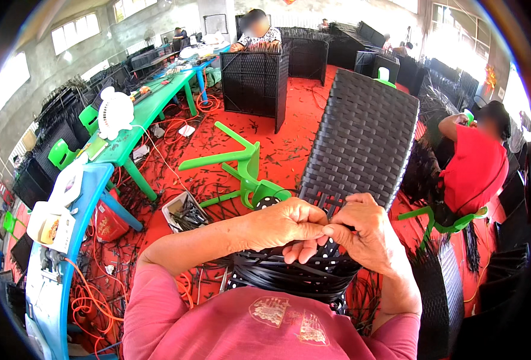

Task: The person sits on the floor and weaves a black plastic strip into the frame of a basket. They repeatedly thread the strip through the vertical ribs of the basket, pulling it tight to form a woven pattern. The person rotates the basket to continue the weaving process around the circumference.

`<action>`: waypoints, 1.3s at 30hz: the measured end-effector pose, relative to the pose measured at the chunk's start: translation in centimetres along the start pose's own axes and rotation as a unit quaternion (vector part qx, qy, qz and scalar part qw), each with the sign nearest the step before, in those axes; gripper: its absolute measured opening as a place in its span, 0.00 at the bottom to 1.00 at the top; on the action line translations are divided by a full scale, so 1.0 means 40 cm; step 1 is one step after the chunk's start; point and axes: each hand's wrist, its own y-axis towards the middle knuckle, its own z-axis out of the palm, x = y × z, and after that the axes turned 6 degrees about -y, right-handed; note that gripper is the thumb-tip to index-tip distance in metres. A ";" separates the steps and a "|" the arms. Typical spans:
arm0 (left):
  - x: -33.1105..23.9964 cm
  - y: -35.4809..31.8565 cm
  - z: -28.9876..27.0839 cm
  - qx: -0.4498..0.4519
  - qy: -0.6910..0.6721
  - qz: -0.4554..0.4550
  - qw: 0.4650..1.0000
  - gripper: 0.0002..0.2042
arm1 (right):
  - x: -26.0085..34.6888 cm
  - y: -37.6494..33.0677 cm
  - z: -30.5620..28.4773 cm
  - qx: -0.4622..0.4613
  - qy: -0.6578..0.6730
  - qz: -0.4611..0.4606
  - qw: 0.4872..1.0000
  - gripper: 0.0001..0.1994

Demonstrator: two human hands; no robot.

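Note:
A panel of flat black woven strips [361, 138] leans away in front of me, its near edge reaching my fingers, where the weave is looser. My left hand [295, 223] is closed, thumb and fingertips pinched together at that edge. Against it, thumb to thumb, my right hand [364, 234] is also closed in a pinch. Whatever lies between the fingertips is too small or hidden to make out. Below both hands a thick bundle of loose black strips [295, 273] lies across white-dotted black cloth [235, 282].
An overturned green plastic chair [250, 174] and a white bin of black offcuts [184, 211] stand on the red floor [265, 135]. Left are green [151, 99] and blue tables [52, 276] and orange hoses [85, 294]. A person in red [472, 165] sits right; another works beyond.

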 end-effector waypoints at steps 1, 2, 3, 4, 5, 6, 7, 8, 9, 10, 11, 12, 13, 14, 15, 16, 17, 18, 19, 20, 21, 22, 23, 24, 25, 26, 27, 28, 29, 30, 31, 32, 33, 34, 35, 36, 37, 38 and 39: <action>0.005 -0.001 -0.006 0.009 0.001 -0.004 1.000 0.16 | -0.005 0.001 0.001 -0.004 0.014 0.003 1.000 0.09; 0.017 0.003 -0.008 0.019 -0.020 0.018 0.999 0.16 | -0.010 0.000 0.000 -0.008 0.027 0.006 1.000 0.09; 0.036 0.008 -0.007 0.029 -0.040 0.040 0.998 0.16 | -0.013 -0.005 -0.004 -0.011 0.049 0.027 0.998 0.08; 0.054 0.009 -0.011 0.036 -0.060 0.062 0.996 0.16 | -0.013 -0.006 -0.010 -0.019 0.072 0.057 0.996 0.06; 0.069 0.007 -0.022 0.046 -0.052 0.087 0.994 0.15 | -0.024 -0.010 -0.018 -0.044 0.078 0.070 0.994 0.05; 0.084 0.000 -0.026 0.030 -0.050 0.096 0.994 0.15 | -0.038 -0.015 -0.027 -0.068 0.085 0.081 0.991 0.04; 0.101 0.011 -0.027 0.030 -0.052 0.103 0.993 0.14 | -0.038 -0.029 -0.052 -0.110 0.150 0.158 0.970 0.05; 0.109 0.014 -0.022 0.028 -0.051 0.111 0.992 0.14 | -0.036 -0.041 -0.077 -0.153 0.214 0.229 0.937 0.06; 0.106 0.012 -0.009 0.014 -0.068 0.111 0.991 0.14 | -0.059 -0.053 -0.092 -0.205 0.250 0.192 0.927 0.09; 0.105 0.013 -0.012 0.011 -0.100 0.088 0.991 0.14 | -0.083 -0.065 -0.111 -0.212 0.268 0.181 0.922 0.10; 0.097 0.004 -0.018 0.007 -0.130 0.067 0.989 0.14 | -0.100 -0.079 -0.138 -0.165 0.232 0.207 0.936 0.10; 0.087 -0.004 -0.024 0.003 -0.159 0.046 0.986 0.14 | -0.105 -0.086 -0.159 -0.118 0.193 0.233 0.946 0.10; 0.066 -0.005 -0.026 -0.020 -0.140 0.050 0.989 0.14 | -0.091 -0.076 -0.158 -0.157 0.052 0.195 0.967 0.09; 0.050 -0.010 -0.032 -0.050 -0.109 0.068 0.990 0.14 | -0.058 -0.048 -0.140 -0.191 -0.087 0.148 0.966 0.10; 0.035 -0.008 -0.040 -0.060 -0.087 0.069 0.992 0.14 | -0.026 -0.023 -0.125 -0.221 -0.225 0.099 0.944 0.10; 0.022 0.000 -0.041 -0.064 -0.068 0.071 0.993 0.14 | 0.004 -0.010 -0.120 -0.232 -0.312 0.054 0.920 0.12; 0.008 0.003 -0.035 -0.062 -0.066 0.048 0.995 0.14 | 0.036 0.002 -0.114 -0.203 -0.350 0.000 0.914 0.12; -0.002 0.012 -0.021 -0.055 -0.043 0.043 0.997 0.14 | 0.063 0.011 -0.104 -0.173 -0.388 -0.053 0.903 0.13; -0.012 0.027 -0.001 -0.047 -0.019 0.036 0.998 0.14 | 0.080 0.014 -0.082 -0.149 -0.360 -0.056 0.919 0.12; -0.011 0.045 0.017 -0.032 0.000 0.024 0.999 0.14 | 0.086 0.003 -0.059 -0.121 -0.332 -0.050 0.934 0.12; -0.010 0.062 0.023 0.006 0.022 0.065 0.998 0.12 | 0.074 0.002 -0.049 -0.091 -0.297 -0.043 0.950 0.11; -0.037 0.067 0.045 -0.010 0.032 0.045 0.998 0.10 | 0.054 -0.016 -0.037 -0.050 -0.259 -0.007 0.964 0.10; -0.048 0.062 0.045 -0.059 0.059 0.019 0.996 0.09 | 0.040 -0.011 -0.021 -0.047 -0.174 -0.014 0.983 0.11; -0.032 0.041 0.032 -0.047 0.053 0.054 0.996 0.10 | 0.029 -0.005 -0.030 -0.065 -0.099 -0.026 0.993 0.12; -0.040 0.017 0.039 -0.075 0.069 0.027 0.994 0.12 | 0.025 -0.015 -0.043 -0.070 -0.111 -0.039 0.991 0.09; -0.023 -0.002 0.027 0.000 0.017 0.056 0.998 0.14 | 0.025 -0.005 -0.057 -0.072 -0.107 -0.086 0.988 0.07; -0.028 -0.020 0.022 -0.005 0.034 0.035 0.999 0.15 | 0.020 -0.014 -0.091 -0.167 -0.149 -0.113 0.968 0.04; -0.027 -0.023 0.026 0.004 0.036 0.028 0.999 0.16 | 0.023 -0.045 -0.145 -0.204 -0.139 -0.048 0.968 0.03; -0.028 -0.047 0.007 -0.010 0.021 0.025 0.999 0.16 | 0.036 -0.065 -0.175 -0.259 -0.087 0.059 0.960 0.03; -0.028 -0.047 -0.018 -0.001 0.005 0.016 1.000 0.16 | 0.035 -0.092 -0.212 -0.312 -0.033 0.193 0.930 0.05; -0.024 -0.033 -0.038 0.001 0.052 0.040 0.998 0.16 | 0.044 -0.130 -0.250 -0.357 -0.072 0.295 0.884 0.05; -0.036 -0.023 -0.030 -0.016 0.066 0.016 0.998 0.17 | 0.032 -0.147 -0.277 -0.380 -0.090 0.377 0.840 0.06; -0.038 -0.008 -0.039 -0.034 0.002 -0.015 0.999 0.16 | -0.015 -0.156 -0.282 -0.323 -0.124 0.348 0.871 0.06; -0.029 -0.011 -0.057 -0.050 -0.052 -0.051 0.996 0.16 | -0.079 -0.168 -0.251 -0.276 -0.150 0.317 0.895 0.06; -0.022 -0.007 -0.057 -0.079 0.007 -0.033 0.996 0.15 | -0.078 -0.179 -0.242 -0.242 -0.196 0.301 0.901 0.07; -0.017 -0.001 -0.057 -0.105 0.065 -0.015 0.992 0.15 | -0.074 -0.163 -0.224 -0.199 -0.346 0.233 0.887 0.08; -0.003 0.025 -0.043 -0.123 0.124 0.002 0.985 0.15 | -0.073 -0.140 -0.192 -0.197 -0.512 0.099 0.830 0.09; 0.005 0.050 -0.039 -0.100 0.165 0.037 0.981 0.14 | -0.044 -0.110 -0.159 -0.188 -0.536 0.033 0.823 0.09; 0.002 0.085 -0.014 -0.063 0.203 0.056 0.976 0.14 | 0.029 -0.111 -0.140 -0.108 -0.487 0.091 0.862 0.08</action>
